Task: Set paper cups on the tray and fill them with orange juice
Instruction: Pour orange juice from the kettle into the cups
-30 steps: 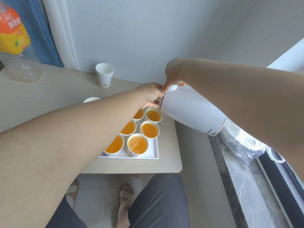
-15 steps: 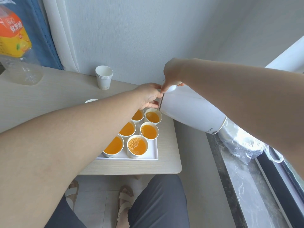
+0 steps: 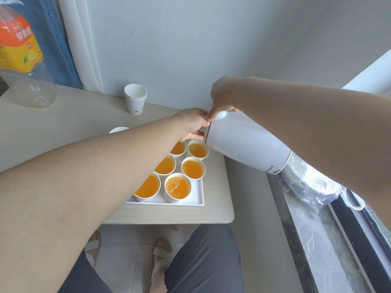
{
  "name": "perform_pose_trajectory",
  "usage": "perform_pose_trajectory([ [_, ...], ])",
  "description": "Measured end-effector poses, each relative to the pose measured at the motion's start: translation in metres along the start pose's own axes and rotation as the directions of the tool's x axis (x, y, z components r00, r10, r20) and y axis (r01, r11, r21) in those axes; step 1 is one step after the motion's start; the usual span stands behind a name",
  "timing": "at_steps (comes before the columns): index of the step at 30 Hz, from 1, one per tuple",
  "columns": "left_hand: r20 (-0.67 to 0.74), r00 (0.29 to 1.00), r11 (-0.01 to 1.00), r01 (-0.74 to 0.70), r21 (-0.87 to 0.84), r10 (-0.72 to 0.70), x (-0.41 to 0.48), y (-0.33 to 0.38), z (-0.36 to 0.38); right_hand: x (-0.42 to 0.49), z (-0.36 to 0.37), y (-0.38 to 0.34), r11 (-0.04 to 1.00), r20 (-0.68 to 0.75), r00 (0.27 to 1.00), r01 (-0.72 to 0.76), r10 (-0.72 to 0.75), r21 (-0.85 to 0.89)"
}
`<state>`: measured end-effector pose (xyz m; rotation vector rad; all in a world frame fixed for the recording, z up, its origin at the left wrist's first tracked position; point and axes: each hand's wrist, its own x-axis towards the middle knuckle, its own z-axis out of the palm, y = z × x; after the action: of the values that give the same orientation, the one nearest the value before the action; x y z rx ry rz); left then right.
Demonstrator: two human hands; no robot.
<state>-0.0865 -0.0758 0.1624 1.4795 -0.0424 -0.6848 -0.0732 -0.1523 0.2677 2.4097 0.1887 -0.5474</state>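
Pour geometry: jug [image 3: 243, 144] is tipped hard, long axis running from base (up-right, toward the window ledge) down-left to the mouth; the mouth hangs just above the far-right cup [image 3: 197, 150] at the far right corner of the tray [image 3: 196, 199]; no stream is visible from this angle.

Right grip [image 3: 222, 96] is clenched on the jug's top near the mouth, carrying the weight; left grip [image 3: 191, 123] reaches over the tray with its fingertips [image 3: 200, 135] on the mouth rim; I can't tell if they pinch it or only steady it.

Cups: 6 visible on the tray in 2 rows, all holding orange juice; the near-right cup [image 3: 177, 188] is foamy; the left forearm hides the tray's left side, so count there is unknown; 1 more cup rim [image 3: 119, 130] peeks out behind that forearm, contents hidden.

Judgement: far-right cup looks near full, so next is levelling the jug by swinging the base down; the right grip does that, since the left is nearer the cups and risks knocking them.
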Motion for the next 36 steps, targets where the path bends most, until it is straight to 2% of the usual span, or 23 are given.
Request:
perform_pose_trajectory([
  [14,-0.019,0.999,1.000,0.028,0.003,-0.028,0.005,-0.011,-0.010,0.007,0.006,-0.009,0.999,-0.008,1.000,0.015,-0.015,0.042],
  [20,-0.042,0.999,0.999,0.029,0.024,-0.028,0.007,-0.014,-0.015,0.007,0.013,-0.011,0.992,-0.038,0.999,0.013,-0.008,0.129],
  [25,-0.089,0.996,1.000,0.016,-0.004,-0.016,0.004,-0.013,-0.020,0.005,0.029,-0.001,0.947,-0.052,0.998,-0.027,0.046,0.321],
  [27,-0.123,0.992,0.999,0.003,-0.034,-0.007,0.000,-0.009,-0.022,-0.001,0.039,0.007,0.897,-0.047,0.995,-0.055,0.084,0.439],
  [30,-0.160,0.987,0.998,-0.040,-0.042,0.032,-0.008,0.000,-0.019,-0.015,0.053,0.018,0.759,-0.070,0.987,-0.065,0.144,0.648],
  [32,-0.190,0.979,0.996,-0.084,-0.024,0.078,-0.016,0.007,-0.014,-0.027,0.059,0.023,0.642,-0.081,0.979,-0.059,0.186,0.764],
  [36,-0.282,0.942,0.984,-0.178,0.031,0.179,-0.037,0.023,-0.004,-0.056,0.062,0.028,0.340,-0.071,0.962,-0.024,0.263,0.940],
])
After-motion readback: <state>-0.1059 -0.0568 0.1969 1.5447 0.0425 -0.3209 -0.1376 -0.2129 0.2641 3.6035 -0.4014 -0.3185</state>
